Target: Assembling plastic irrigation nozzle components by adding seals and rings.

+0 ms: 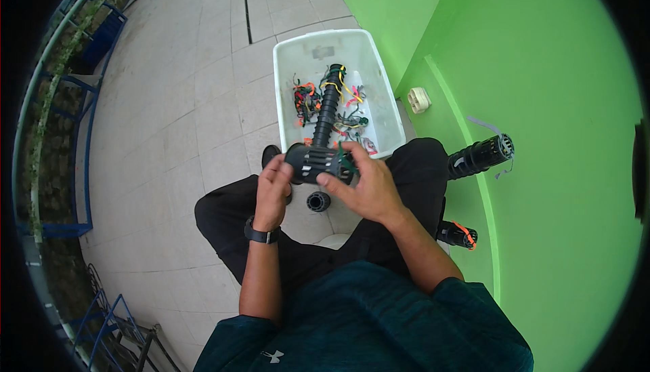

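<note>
Between my two hands is a black slotted plastic net pot (310,167), lying on its side above the near edge of a white bin. My left hand (272,189) pinches its wide rim end. My right hand (371,186) grips the other end, where a dark green strip (347,160) shows by the fingers. Inside the white bin (394,120) stands a long stack of black pots (328,104) with a yellow strip at its far end. Tangled dark and orange strips (307,101) lie beside the stack.
A stack of pots with a grey strip (477,157) lies by the green wall (555,135), and another with an orange strip (458,234) is nearer. One black pot (318,201) stands between my feet. A cream socket block (419,100) sits by the wall. Blue railings line the left.
</note>
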`<state>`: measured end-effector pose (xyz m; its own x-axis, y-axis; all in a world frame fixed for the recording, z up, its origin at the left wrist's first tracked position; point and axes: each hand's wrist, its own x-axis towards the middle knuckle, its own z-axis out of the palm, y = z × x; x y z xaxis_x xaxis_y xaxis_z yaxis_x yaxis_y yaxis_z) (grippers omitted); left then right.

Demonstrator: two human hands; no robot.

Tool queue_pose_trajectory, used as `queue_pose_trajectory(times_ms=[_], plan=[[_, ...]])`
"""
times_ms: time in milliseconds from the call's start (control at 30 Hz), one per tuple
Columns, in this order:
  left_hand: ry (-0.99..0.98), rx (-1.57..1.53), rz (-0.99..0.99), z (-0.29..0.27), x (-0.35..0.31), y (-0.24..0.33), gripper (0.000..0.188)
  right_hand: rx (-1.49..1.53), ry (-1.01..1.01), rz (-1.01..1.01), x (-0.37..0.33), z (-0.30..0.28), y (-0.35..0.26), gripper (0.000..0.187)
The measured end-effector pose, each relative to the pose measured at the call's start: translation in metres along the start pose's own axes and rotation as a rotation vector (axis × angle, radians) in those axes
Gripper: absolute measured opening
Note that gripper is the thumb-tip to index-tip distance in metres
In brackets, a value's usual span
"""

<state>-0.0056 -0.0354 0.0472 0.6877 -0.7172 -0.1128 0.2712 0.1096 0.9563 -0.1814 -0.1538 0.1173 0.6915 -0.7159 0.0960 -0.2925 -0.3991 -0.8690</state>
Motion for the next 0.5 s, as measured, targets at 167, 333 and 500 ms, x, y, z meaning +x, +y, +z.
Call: queue_pose_trajectory(times_ms=[167, 333, 500], plan=[[-0.277, -0.324, -0.132, 0.012, -0.016, 0.052, 0.025, 0.219, 0.013, -0.108, -0.007, 0.006, -0.011, 0.068], [-0.296, -0.601, -0.062, -0.003, -0.012, 0.027, 0.042, 0.433, 0.023, 0.043, -0.009, -0.017, -0.005, 0.015], [-0.298, -0.665, -0.018, -0.001, -0.017, 0.023, 0.042, 0.628, 0.024, 0.029, -0.008, -0.021, -0.036, 0.016]])
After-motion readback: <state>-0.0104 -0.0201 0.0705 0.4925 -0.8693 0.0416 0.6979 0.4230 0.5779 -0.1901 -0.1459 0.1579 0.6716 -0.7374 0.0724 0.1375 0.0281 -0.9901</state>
